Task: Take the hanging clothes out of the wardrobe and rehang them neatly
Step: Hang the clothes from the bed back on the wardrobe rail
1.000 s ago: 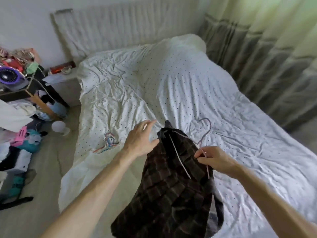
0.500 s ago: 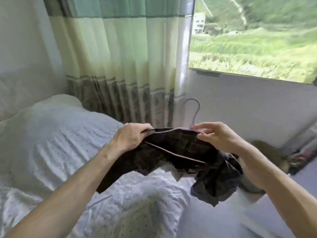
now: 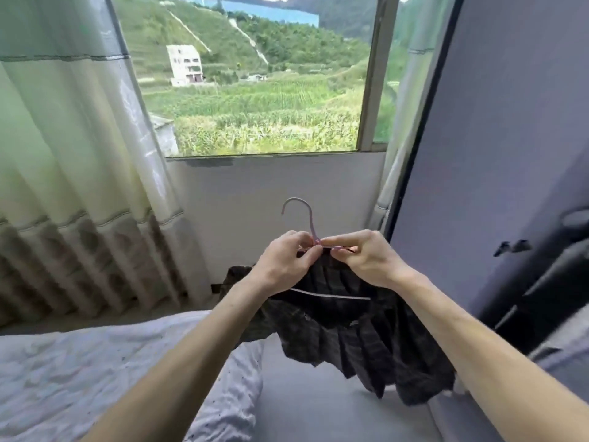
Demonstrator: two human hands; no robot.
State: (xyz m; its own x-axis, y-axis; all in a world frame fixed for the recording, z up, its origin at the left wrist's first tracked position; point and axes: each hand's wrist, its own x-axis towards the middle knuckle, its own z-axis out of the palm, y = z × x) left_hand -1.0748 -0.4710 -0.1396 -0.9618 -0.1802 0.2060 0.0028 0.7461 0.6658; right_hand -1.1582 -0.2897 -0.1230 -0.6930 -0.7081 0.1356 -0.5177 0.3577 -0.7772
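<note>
A dark plaid pleated garment hangs from a thin pink hanger whose hook points up in front of the wall below the window. My left hand and my right hand are side by side at the hanger's neck, each pinching the garment's top edge against the hanger. A pale strap or band runs across the garment just below my hands. The hanger's shoulders are hidden by my fingers and the cloth.
A white dotted bed sheet lies at lower left. Green-and-cream curtains hang at the left beside the window. A grey wardrobe door or panel stands at the right, with dark shapes behind it.
The view has swung right from the bed to the window and wardrobe. My hands came together at the hanger's neck, and the garment now hangs lower from the hanger.
</note>
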